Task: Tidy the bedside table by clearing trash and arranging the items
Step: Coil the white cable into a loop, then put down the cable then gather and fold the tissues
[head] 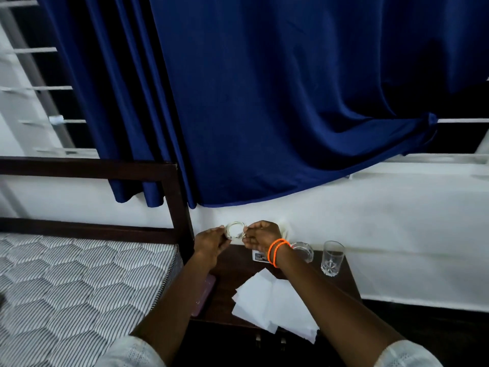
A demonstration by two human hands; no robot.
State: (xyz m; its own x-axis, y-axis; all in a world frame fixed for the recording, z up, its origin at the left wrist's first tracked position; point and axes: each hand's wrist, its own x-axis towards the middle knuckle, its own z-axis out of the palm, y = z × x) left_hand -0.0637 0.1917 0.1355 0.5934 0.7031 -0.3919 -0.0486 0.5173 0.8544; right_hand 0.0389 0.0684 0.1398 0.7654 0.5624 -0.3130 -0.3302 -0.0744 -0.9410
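Beside the mattress [79, 282], our left hand [210, 241] and right hand [260, 237] pinch opposite sides of a coiled white cable [236, 230] above the bench [232, 276], so we judge we're winding it, next setting it down clear of the white papers [270, 303], glass ashtray [303, 251] and tumbler [332, 258].

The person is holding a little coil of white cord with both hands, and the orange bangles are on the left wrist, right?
Not quite. The head view shows both hands, left hand and right hand, holding the little coil of white cord, but the orange bangles are on the right wrist, not the left.
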